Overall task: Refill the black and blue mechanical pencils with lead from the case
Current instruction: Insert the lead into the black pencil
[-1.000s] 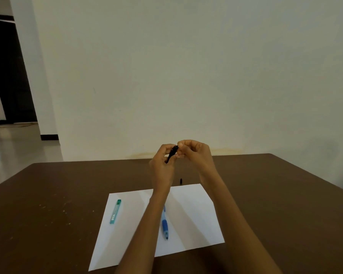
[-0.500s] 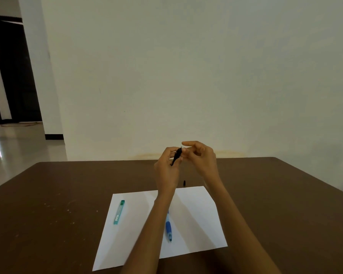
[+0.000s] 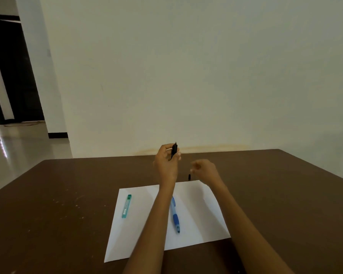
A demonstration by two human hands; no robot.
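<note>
My left hand (image 3: 166, 164) grips the black mechanical pencil (image 3: 174, 150) upright above the far part of the table, its top end pointing up. My right hand (image 3: 204, 170) hovers lower and to the right, fingers curled, pinching what looks like a tiny dark piece at its fingertips. Just below those fingertips a small black cap (image 3: 189, 177) stands on the table. The blue mechanical pencil (image 3: 174, 216) lies on the white paper (image 3: 198, 214), partly hidden by my left forearm. The teal lead case (image 3: 126, 206) lies on the paper's left side.
The paper lies on a dark brown table (image 3: 57, 204) that stands against a pale wall. At the left, a doorway opens onto a shiny floor (image 3: 18, 151).
My right hand has come away from the top of the black pencil and dropped down to the right, toward the small cap. The left hand keeps the pencil raised.
</note>
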